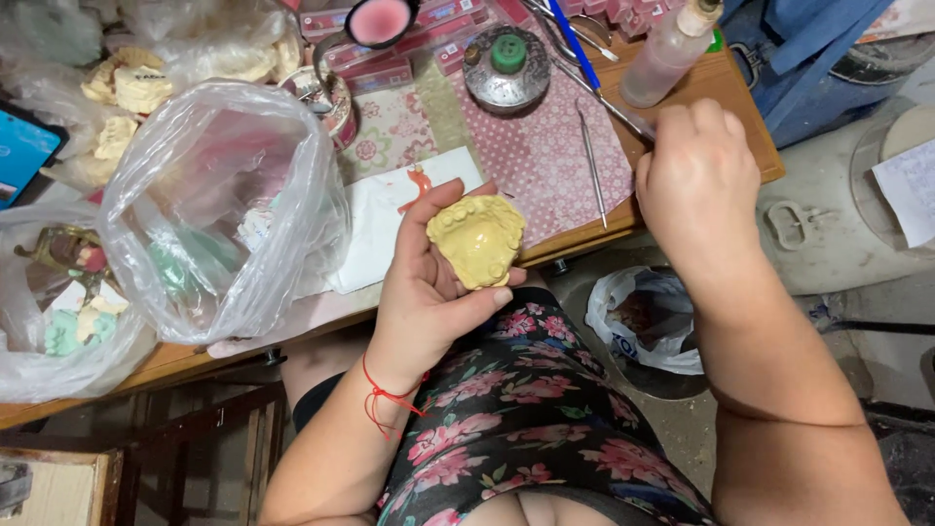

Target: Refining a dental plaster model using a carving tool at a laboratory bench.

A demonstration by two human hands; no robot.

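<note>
Left hand [429, 292] gripping yellow dental cast [477, 239], cluttered wooden table [740, 88], concrete floor [828, 253]

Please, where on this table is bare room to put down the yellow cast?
Free: the white sheet beside the plastic bag, and the dotted pink cloth between the round metal tin and the thin metal tool. Crowded: the left side with bags and casts.

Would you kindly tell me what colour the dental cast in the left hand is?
The dental cast is pale yellow, seen clearly in the head view, cradled in the left hand.
</note>
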